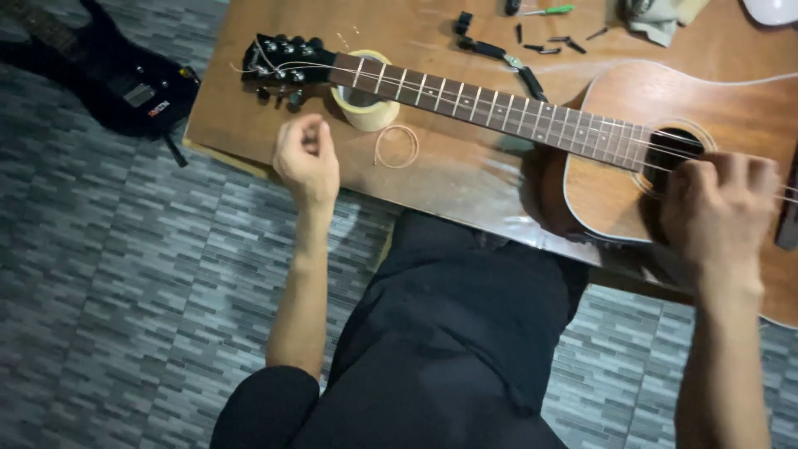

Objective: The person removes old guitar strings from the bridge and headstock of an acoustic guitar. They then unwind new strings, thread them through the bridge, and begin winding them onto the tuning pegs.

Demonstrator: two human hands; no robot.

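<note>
A brown acoustic guitar (pixel 731 108) lies flat on a wooden table (pixel 449 179), its neck (pixel 482 104) running left to a black headstock (pixel 283 65) that rests over a roll of tape (pixel 366 108). My left hand (pixel 306 156) hovers just below the headstock with its fingers curled in; I cannot tell whether it pinches a string. My right hand (pixel 719 208) lies on the strings beside the sound hole (pixel 669 150), fingers bent over them. A coiled string (pixel 396 147) sits on the table under the neck.
Small black parts (pixel 549 46), a green-handled tool (pixel 550 11) and a crumpled cloth (pixel 661 17) lie at the table's far edge. A black electric guitar (pixel 108 71) lies on the grey patterned floor to the left. My dark-trousered legs (pixel 449 349) are below the table edge.
</note>
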